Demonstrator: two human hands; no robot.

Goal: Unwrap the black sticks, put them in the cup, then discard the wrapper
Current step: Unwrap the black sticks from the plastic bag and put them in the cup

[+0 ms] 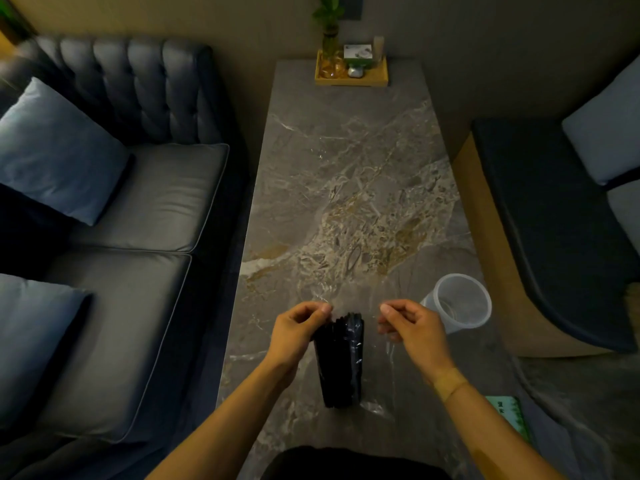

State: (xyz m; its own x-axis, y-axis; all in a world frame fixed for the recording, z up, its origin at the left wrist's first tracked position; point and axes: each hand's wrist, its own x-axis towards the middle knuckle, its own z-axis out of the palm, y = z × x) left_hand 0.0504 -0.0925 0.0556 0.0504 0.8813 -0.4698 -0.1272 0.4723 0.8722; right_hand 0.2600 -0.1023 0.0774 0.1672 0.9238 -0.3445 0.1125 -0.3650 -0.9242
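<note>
A bundle of black sticks [341, 362] stands upright inside a clear plastic wrapper [382, 344] near the front of the marble table [346, 188]. My left hand [298, 332] pinches the wrapper's top edge at the bundle's left side. My right hand [410, 325] pinches the opposite edge and holds it out to the right, so the wrapper's mouth is spread apart. A translucent plastic cup [462, 303] lies tilted on the table just right of my right hand, its mouth facing me.
A wooden tray [351, 76] with a plant vase and small items sits at the table's far end. A dark sofa [131, 209] with blue cushions runs along the left. A bench seat [554, 220] is on the right, and a green booklet [509, 415] at the near right.
</note>
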